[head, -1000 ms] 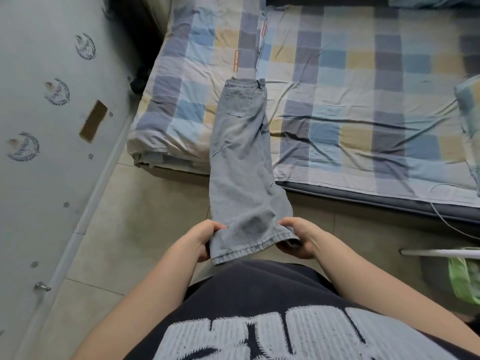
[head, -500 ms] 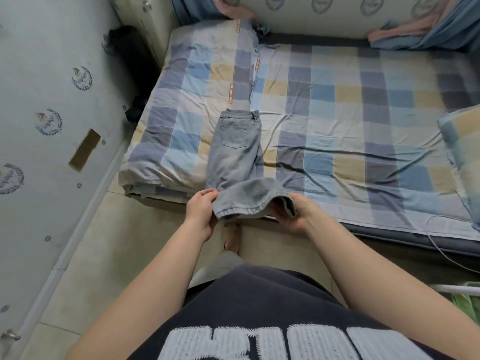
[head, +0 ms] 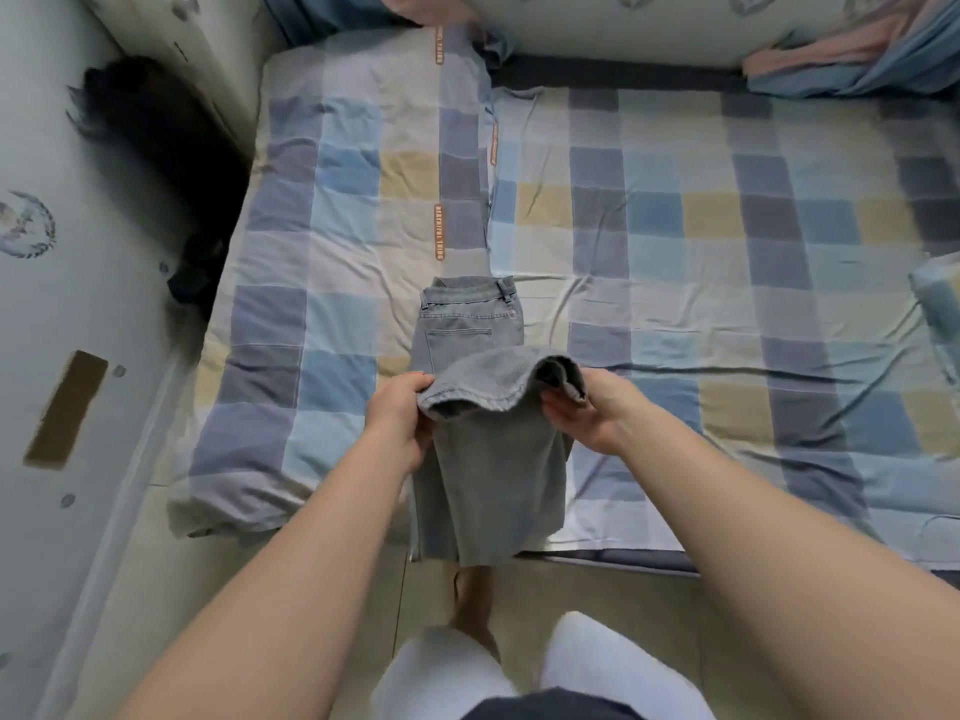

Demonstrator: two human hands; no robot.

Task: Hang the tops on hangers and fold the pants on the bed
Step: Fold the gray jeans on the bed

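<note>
Light grey jeans (head: 488, 480) lie lengthwise on the bed (head: 675, 241), waistband and back pocket toward the far side, the fold hanging just over the near edge. Their leg hems are doubled back over the thighs and held up in an arch. My left hand (head: 400, 413) grips the left corner of the hems. My right hand (head: 587, 407) grips the right corner, palm partly turned up. The hems sit just short of the back pocket.
A checked blue, grey and yellow sheet covers the bed. A folded checked quilt (head: 940, 304) lies at the right edge. Pink and blue cloth (head: 857, 49) is bunched at the far right corner. The wall (head: 62, 304) runs close on the left, above tiled floor (head: 649, 615).
I have carried the hems from near my waist up onto the bed and over the thighs, doubling the jeans. My view has tipped forward over the bed.
</note>
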